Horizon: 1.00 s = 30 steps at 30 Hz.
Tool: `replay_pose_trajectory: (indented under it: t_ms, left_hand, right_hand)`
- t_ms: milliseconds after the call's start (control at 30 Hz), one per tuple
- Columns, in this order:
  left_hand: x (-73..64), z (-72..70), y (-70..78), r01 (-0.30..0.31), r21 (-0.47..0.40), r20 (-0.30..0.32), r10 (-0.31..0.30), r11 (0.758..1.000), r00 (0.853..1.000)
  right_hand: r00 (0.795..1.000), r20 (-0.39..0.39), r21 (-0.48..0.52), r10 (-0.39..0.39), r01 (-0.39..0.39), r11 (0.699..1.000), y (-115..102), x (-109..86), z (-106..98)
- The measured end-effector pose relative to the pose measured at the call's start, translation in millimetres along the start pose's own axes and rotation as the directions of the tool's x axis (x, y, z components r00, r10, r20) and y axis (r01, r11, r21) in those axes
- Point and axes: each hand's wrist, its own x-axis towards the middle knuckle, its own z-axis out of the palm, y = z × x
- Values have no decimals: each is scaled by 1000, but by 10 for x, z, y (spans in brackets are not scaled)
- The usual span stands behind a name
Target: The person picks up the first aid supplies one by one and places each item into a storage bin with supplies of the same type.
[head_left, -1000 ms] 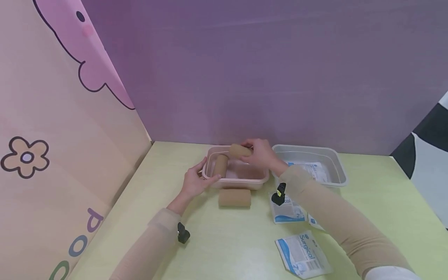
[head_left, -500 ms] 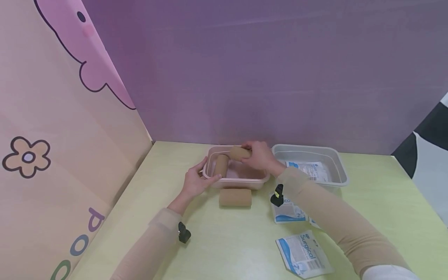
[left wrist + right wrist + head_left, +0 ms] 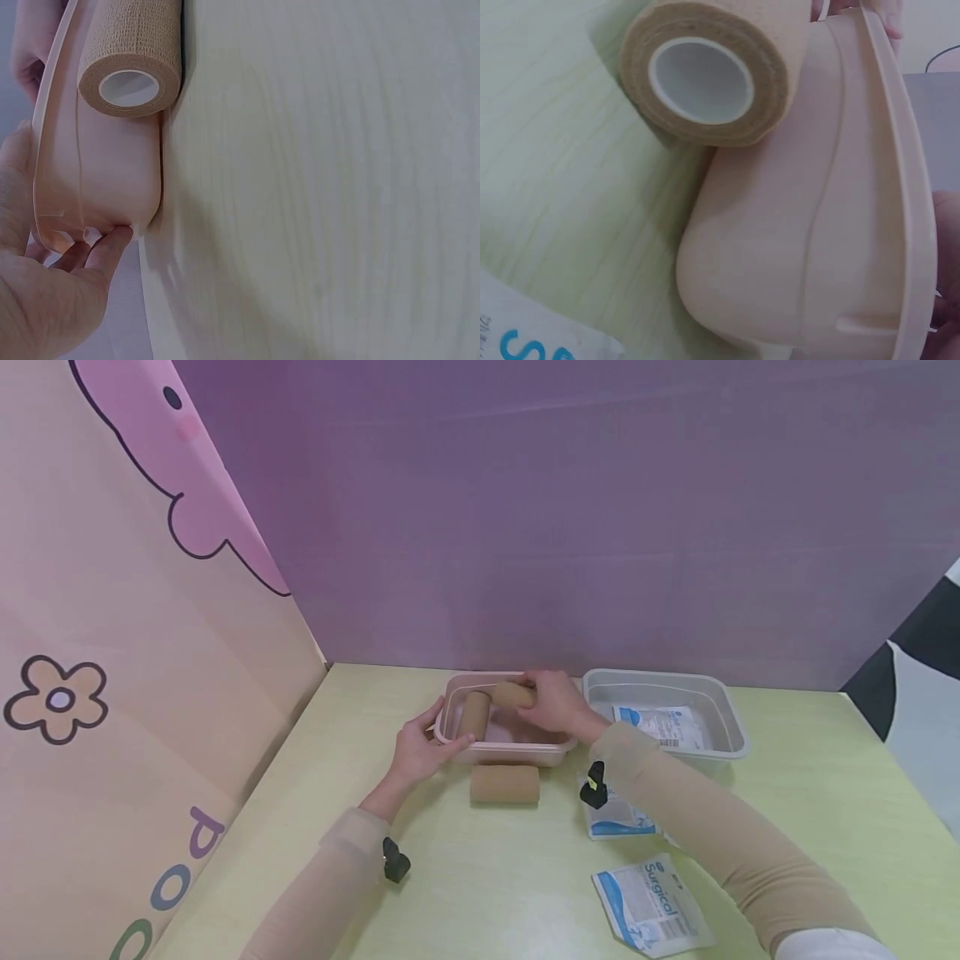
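Observation:
My left hand (image 3: pixel 422 750) grips the left end of a pink plastic tub (image 3: pixel 525 754), thumb over the near rim and fingers round the end wall. Inside the tub, a tan bandage roll (image 3: pixel 474 717) lies along its left side. My right hand (image 3: pixel 553 702) reaches into the tub and holds a second tan bandage roll (image 3: pixel 513 696) by its right end, beside the first. Another tan bandage roll (image 3: pixel 505 785) lies on the table against the tub's near wall; its white core shows in both wrist views. The right fingertips are mostly hidden.
Right of the pink tub stands a grey-white tub (image 3: pixel 716 718) with a surgical packet (image 3: pixel 663 727) inside. Another surgical packet (image 3: pixel 652 906) lies near the front of the table, and one more packet (image 3: pixel 621 817) sits partly under my right forearm. A purple wall backs the table.
My right hand has lowered with its bandage roll, bringing it deeper into the pink tub. The left hand keeps its grip on the tub.

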Motion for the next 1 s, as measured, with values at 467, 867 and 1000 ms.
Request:
replay_pose_trajectory:
  t_ms: [467,867,1000]
  left_hand:
    - [-4,-23,19,9,35,-8,-8,999,1000]
    - [21,-9,-30,2,24,1,-2,1000,1000]
    - [24,-10,-29,-7,33,-2,8,999,1000]
  right_hand:
    - [998,22,-107,-56,58,993,-45,-1,86]
    - [997,82,-131,-4,14,991,-42,-6,124]
    - [996,91,-128,15,-3,992,-42,-1,134]
